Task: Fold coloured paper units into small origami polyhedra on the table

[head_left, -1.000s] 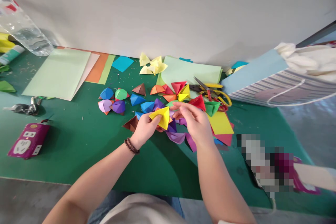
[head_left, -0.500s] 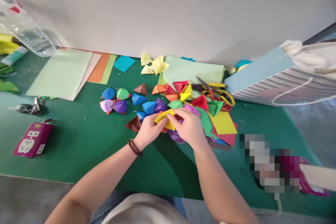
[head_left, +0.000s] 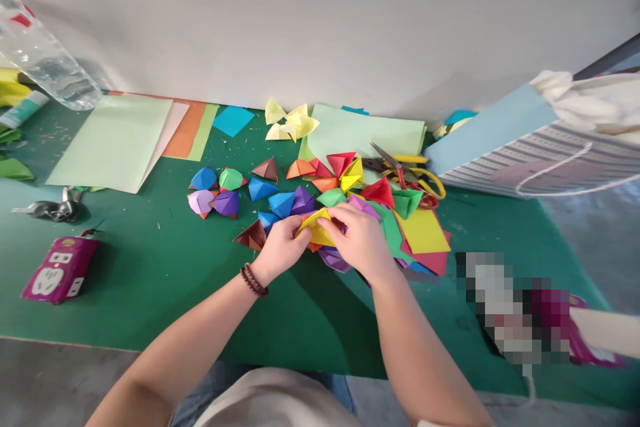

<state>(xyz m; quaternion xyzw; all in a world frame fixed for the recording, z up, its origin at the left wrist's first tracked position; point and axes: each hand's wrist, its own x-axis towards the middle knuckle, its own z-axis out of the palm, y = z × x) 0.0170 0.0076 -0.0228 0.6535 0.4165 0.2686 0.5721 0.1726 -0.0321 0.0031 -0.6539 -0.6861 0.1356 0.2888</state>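
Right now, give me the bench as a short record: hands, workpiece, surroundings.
left hand: pinching one side of the yellow folded paper
right hand: fingers on its other side
workpiece state: folded; exact creases hidden by fingers
near hands: folded paper pieces in several colors
right of hands: scissors, striped bag
left side: keys, plastic bottle, pale green sheet
surface: green tabletop
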